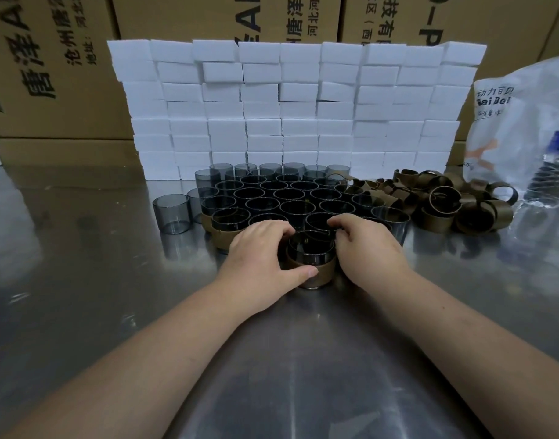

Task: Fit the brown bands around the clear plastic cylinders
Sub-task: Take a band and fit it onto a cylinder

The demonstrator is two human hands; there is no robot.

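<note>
Left hand (259,258) and right hand (368,248) grip one clear cylinder (310,252) from 9 and 3 o'clock, brown band (319,275) round its base; spare cylinders (287,194) at 12, loose bands (446,204) at 2 o'clock.

left hand (259,251): we've got it curled round the cylinder (310,258), thumb on the near side
right hand (367,245): curled round the opposite side
forearms: both bare, angling inward

Clearance: open table (81,312) near and left.
Cylinders (291,194) and white block wall (297,109) close the far side; band pile (446,201) and bag (525,122) obstruct right.
</note>
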